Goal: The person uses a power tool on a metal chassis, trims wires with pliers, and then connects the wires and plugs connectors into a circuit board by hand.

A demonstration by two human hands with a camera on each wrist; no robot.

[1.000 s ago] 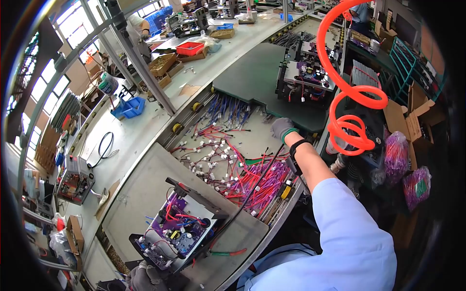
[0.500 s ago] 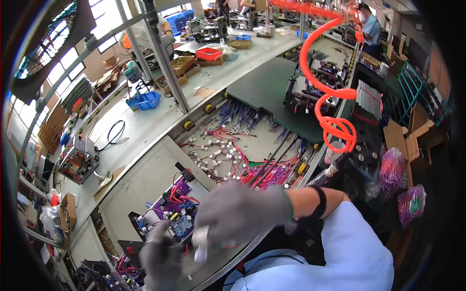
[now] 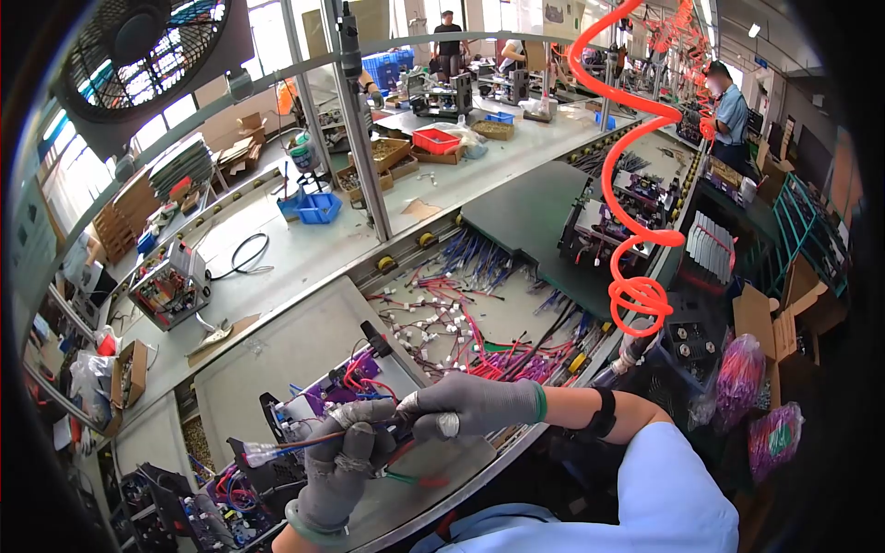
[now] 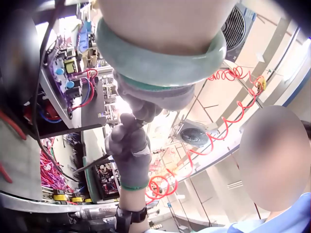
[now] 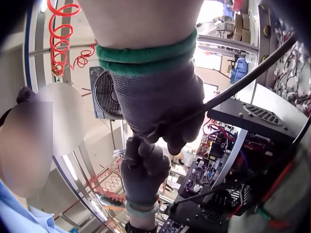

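Note:
Both gloved hands meet in front of an open electronics unit [image 3: 318, 398]. Curled fingers of the left hand [image 3: 339, 475] grip dark wires [image 3: 309, 443], whose pale connector end [image 3: 259, 453] sticks out to the left. Right beside it, the right hand [image 3: 475, 405] pinches the same bundle, its fingertips close to the left ones. In the right wrist view a black cable [image 5: 252, 74] runs out of the right hand [image 5: 158, 104], with the left hand [image 5: 144, 177] below. The left wrist view shows the right hand [image 4: 129, 155] against the left hand [image 4: 153, 97]; the gloves hide their grip.
Loose wires with white connectors [image 3: 452, 318] lie beyond the hands. A green board [image 3: 530, 226] carries another unit [image 3: 613, 217]. An orange coiled hose [image 3: 636, 230] hangs at right. More open units [image 3: 198, 516] stand at lower left. Bagged purple wires [image 3: 740, 369] lie at right.
The right hand has come back from the far side of the wire pile to the left hand, bringing the cable. The left hand has risen from the unit's lower edge and grips the wires.

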